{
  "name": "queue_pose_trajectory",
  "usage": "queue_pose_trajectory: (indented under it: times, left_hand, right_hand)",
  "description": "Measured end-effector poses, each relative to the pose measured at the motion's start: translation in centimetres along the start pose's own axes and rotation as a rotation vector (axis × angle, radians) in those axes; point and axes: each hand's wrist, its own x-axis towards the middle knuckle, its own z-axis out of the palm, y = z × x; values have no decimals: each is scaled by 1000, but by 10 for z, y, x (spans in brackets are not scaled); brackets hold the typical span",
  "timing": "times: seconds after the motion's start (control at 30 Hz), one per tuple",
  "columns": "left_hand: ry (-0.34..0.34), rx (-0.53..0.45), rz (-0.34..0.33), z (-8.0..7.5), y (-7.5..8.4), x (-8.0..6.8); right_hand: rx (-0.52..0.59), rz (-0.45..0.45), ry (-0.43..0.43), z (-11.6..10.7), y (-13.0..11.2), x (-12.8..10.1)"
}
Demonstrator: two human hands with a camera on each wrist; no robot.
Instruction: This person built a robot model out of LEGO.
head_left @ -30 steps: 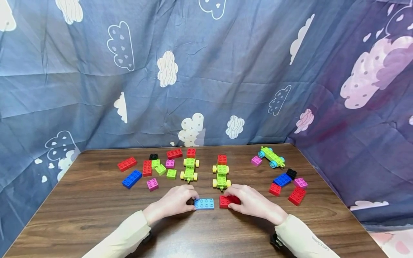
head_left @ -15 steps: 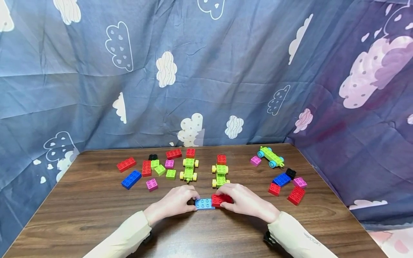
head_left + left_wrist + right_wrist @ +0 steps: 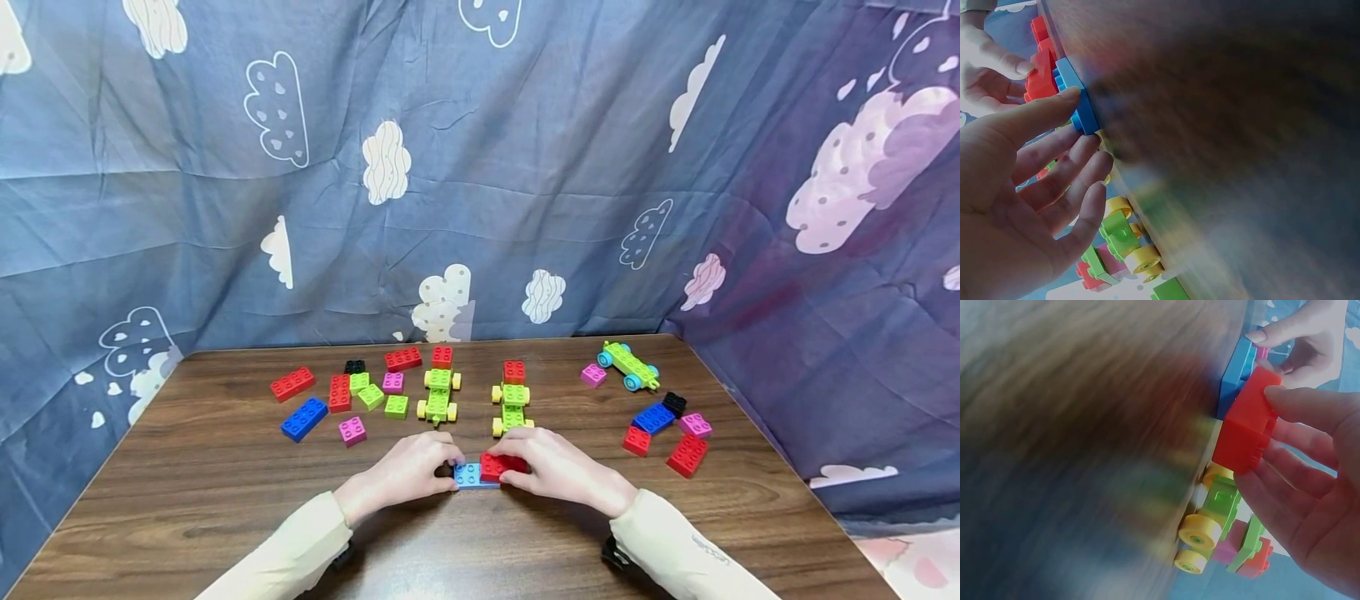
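Observation:
At the front middle of the table, my left hand [image 3: 411,468] pinches the left end of a light blue building brick [image 3: 467,475] between thumb and fingers. A red brick [image 3: 491,467], gripped by my right hand [image 3: 558,468], overlaps the blue brick's right half from above and juts out to the right. In the right wrist view the red brick [image 3: 1244,422] looks slightly tilted against the blue brick [image 3: 1232,384]; whether the studs are pressed together I cannot tell. Fingers hide the red brick's right end in the head view.
Two green wheeled cars [image 3: 438,398] [image 3: 513,404] with red bricks at their far ends stand just behind the hands. Loose red, blue, pink, green and black bricks lie left. A blue-wheeled green car base [image 3: 630,365] and several bricks [image 3: 654,418] lie right.
My right hand has moved left with the red brick, from beside the light blue brick to over its right half. The left hand has stayed in place on the blue brick.

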Motion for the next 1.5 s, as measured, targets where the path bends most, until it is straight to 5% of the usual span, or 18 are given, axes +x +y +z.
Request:
queue_pose_trajectory:
  times: [1.5]
  left_hand:
    - [-7, -16, 7, -2, 0, 3]
  right_hand:
    - [-19, -53, 19, 2, -9, 9]
